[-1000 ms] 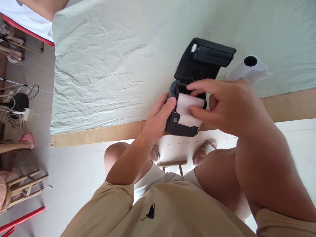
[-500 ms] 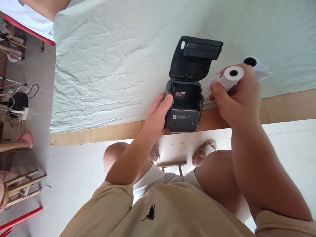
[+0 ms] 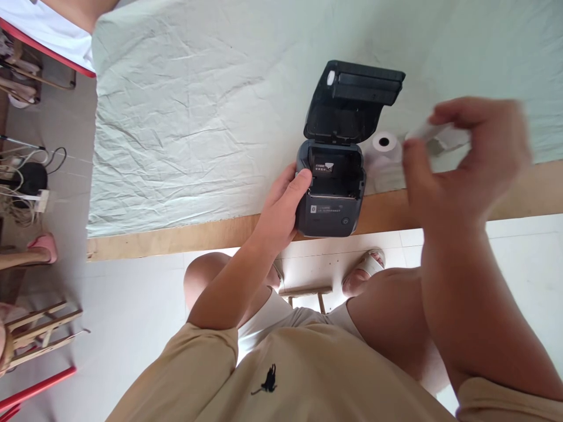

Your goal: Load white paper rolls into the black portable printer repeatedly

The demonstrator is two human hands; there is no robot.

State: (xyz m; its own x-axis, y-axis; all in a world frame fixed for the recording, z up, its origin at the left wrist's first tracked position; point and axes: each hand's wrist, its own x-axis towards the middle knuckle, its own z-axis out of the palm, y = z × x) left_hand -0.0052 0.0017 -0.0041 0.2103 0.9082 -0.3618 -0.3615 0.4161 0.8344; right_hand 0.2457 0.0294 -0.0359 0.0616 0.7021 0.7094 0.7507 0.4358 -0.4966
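A dark grey label printer (image 3: 328,217) rests at the table's front edge with its lid (image 3: 347,105) flipped up and its paper bay showing no roll. My left hand (image 3: 284,202) grips the printer's left side, thumb on the rim of the bay. Just right of the printer, a white paper roll (image 3: 387,146) stands on the cloth. Farther right is my right hand (image 3: 470,152), blurred, with thumb and fingers around a pale white object (image 3: 424,133), too smeared to make out. Whitish paper or film (image 3: 453,138) shows behind its fingers.
Pale green cloth (image 3: 189,117) covers the table, whose wooden edge (image 3: 176,241) runs along the front. Another person's arm (image 3: 81,12) reaches in at the top left. Cables (image 3: 26,199) and a wooden stool (image 3: 44,331) are on the floor at left.
My right hand has let go of the paper roll, which now stands beside the printer, and has moved right to the other white item. My left hand still holds the printer, which has barely shifted.
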